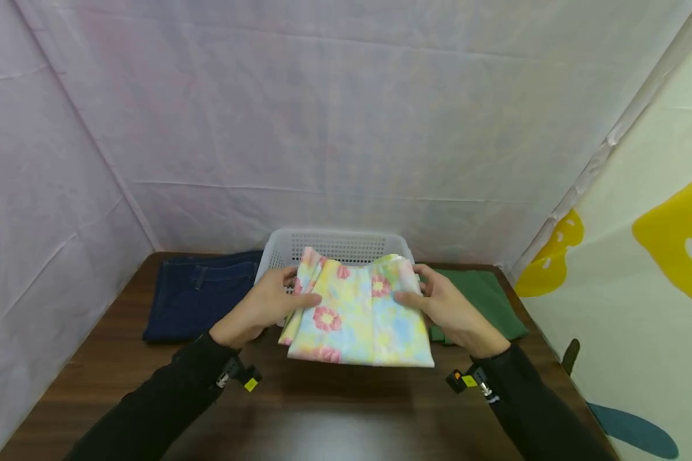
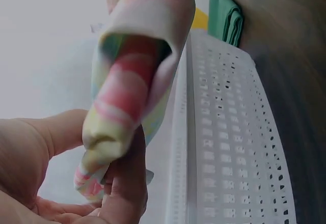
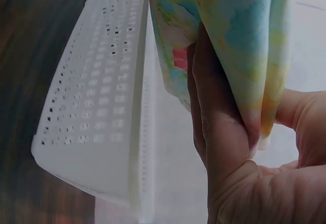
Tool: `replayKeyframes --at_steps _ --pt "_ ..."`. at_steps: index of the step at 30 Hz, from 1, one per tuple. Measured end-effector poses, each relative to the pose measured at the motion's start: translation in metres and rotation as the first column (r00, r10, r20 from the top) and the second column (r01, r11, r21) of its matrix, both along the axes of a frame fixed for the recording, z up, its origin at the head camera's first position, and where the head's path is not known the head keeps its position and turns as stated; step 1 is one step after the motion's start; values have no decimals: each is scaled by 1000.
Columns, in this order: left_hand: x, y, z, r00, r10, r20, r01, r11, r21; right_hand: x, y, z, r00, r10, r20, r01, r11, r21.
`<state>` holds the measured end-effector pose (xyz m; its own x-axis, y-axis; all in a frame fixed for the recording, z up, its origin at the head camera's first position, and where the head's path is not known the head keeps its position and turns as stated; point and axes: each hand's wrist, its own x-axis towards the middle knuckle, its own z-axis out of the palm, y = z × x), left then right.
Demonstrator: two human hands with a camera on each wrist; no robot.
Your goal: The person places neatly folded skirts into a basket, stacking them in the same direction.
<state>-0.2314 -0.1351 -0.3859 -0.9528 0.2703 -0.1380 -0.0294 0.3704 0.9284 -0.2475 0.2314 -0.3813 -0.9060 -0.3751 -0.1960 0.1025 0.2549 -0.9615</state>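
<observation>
A folded floral garment [image 1: 346,314], pastel yellow, blue and pink, hangs above the table, partly in front of a white perforated basket [image 1: 346,240]. My left hand [image 1: 271,298] pinches its left side, thumb on the near face and fingers behind. On the other side my right hand [image 1: 441,301] pinches its right edge the same way. In the left wrist view the rolled fold layers of the cloth [image 2: 127,86] sit between thumb and fingers. The right wrist view has the cloth [image 3: 244,46] between the right thumb and fingers. The basket's inside is mostly hidden.
Folded dark blue jeans [image 1: 202,294] lie left of the basket on the brown wooden table [image 1: 340,416]. A folded green cloth [image 1: 487,301] lies to the right. White fabric walls [image 1: 334,128] stand behind and at the sides.
</observation>
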Motion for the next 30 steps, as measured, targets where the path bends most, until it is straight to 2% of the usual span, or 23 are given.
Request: replayKeyframes --at_steps 7,14,20,25,30 --pt "-27 -5 9 998 -16 60 16 1000 12 -29 -4 10 999 -28 36 27 999 28" --pt "-55 -11 16 998 -25 61 24 1000 10 -57 -13 17 998 -39 43 38 998 42" --pt "-77 -11 20 996 32 78 -32 999 0 -81 -24 19 995 -67 74 60 994 87" --pt "-92 -11 17 995 62 81 -60 998 -26 -102 -32 13 992 -87 92 73 987 143" --pt "-105 -8 7 994 89 58 -86 995 -53 -120 -38 4 994 -59 90 39 976 213"
